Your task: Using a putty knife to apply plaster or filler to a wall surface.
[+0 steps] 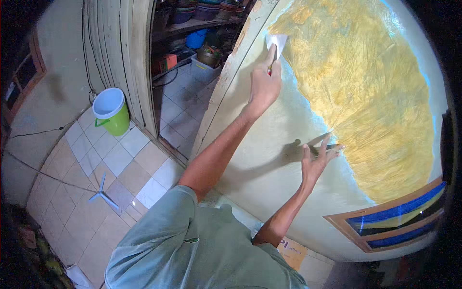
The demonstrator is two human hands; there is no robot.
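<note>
My left hand (266,85) is closed round a putty knife (276,41), index finger stretched along it. Its pale wide blade lies at the upper left edge of a large yellow, crinkled-looking patch (365,91) on the wall. Most of the handle is hidden in my grip. Lower down, my right hand (315,163) is open, fingers spread, with fingertips at the patch's lower left edge. I see nothing held in it. A light blue line (299,91) borders the patch. Around it the wall (250,159) is pale, with my arm's shadow on it.
A doorway on the left opens to shelves (185,26) with stacked containers. A green bucket (115,115) stands on the tiled floor (115,192), near a light blue three-armed object (102,193). A wood-framed window (385,219) sits at lower right. Cardboard (292,253) lies below my right arm.
</note>
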